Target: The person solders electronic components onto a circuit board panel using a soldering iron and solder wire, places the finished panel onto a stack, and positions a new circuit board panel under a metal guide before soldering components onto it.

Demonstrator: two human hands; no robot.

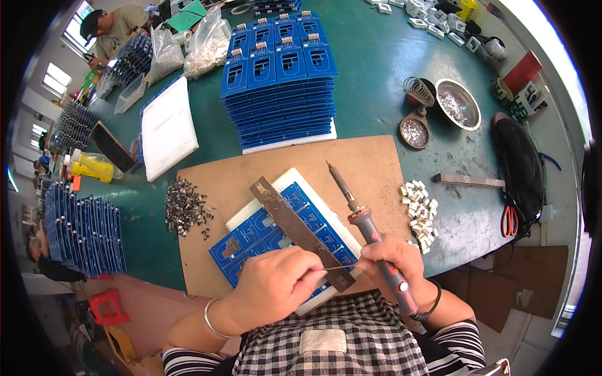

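While pinching thin solder wire [338, 268] in left hand [276, 285] fingers and gripping soldering iron [370, 229] in closed right hand [392, 257], working over blue circuit board [251, 241] on white tray [295, 182]; tall blue board stack [282, 88] waiting behind, seemingly much left.

A circuit board [276, 235] lies on a work board [370, 169] near the person, with a metal bar [301, 232] across it. Left of it sits a heap of small metal clips [185, 210] (on the table [376, 69]); right, a pile of connectors [420, 213]. Far behind stands a stack of boards [279, 75].
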